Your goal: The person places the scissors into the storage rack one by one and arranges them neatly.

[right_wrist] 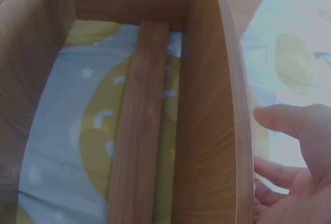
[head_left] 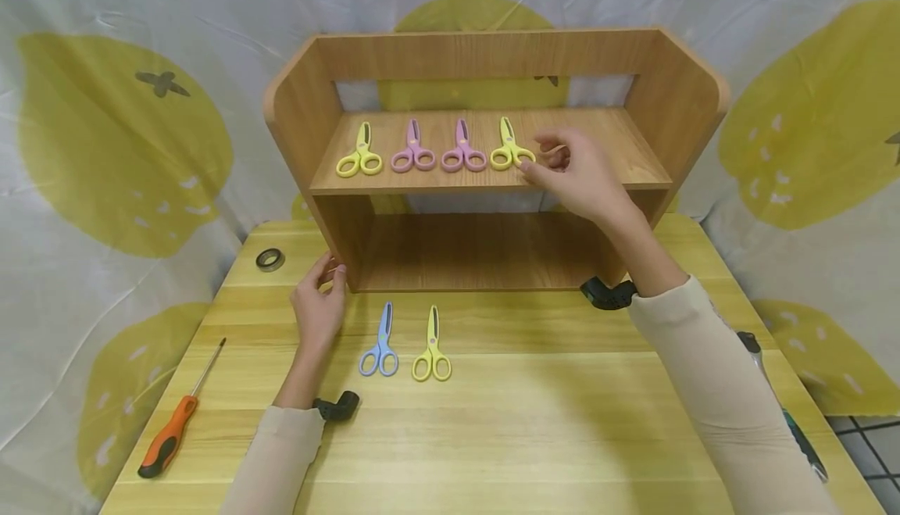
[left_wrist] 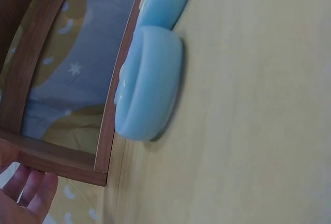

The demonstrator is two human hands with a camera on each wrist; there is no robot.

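Observation:
My right hand (head_left: 580, 171) is over the front of the upper shelf, beside the rightmost yellow scissors (head_left: 506, 140). Its thumb overlaps one handle loop; whether it touches cannot be told. Thumb and fingers are apart in the right wrist view. Left of those scissors lie two pink pairs (head_left: 461, 144) (head_left: 413, 144) and another yellow pair (head_left: 362, 148), all tips to the back. My left hand (head_left: 319, 304) rests by the lower left side of the wooden shelf unit (head_left: 492, 54), fingers loosely bent. Blue scissors (head_left: 383, 335) and yellow scissors (head_left: 433, 343) lie on the table near it.
An orange screwdriver (head_left: 172, 433) lies at the table's left edge, with a roll of tape (head_left: 269, 259) farther back. Another tool (head_left: 801, 441) is partly hidden behind the right sleeve. A lemon-print curtain (head_left: 126, 140) hangs behind the shelf unit.

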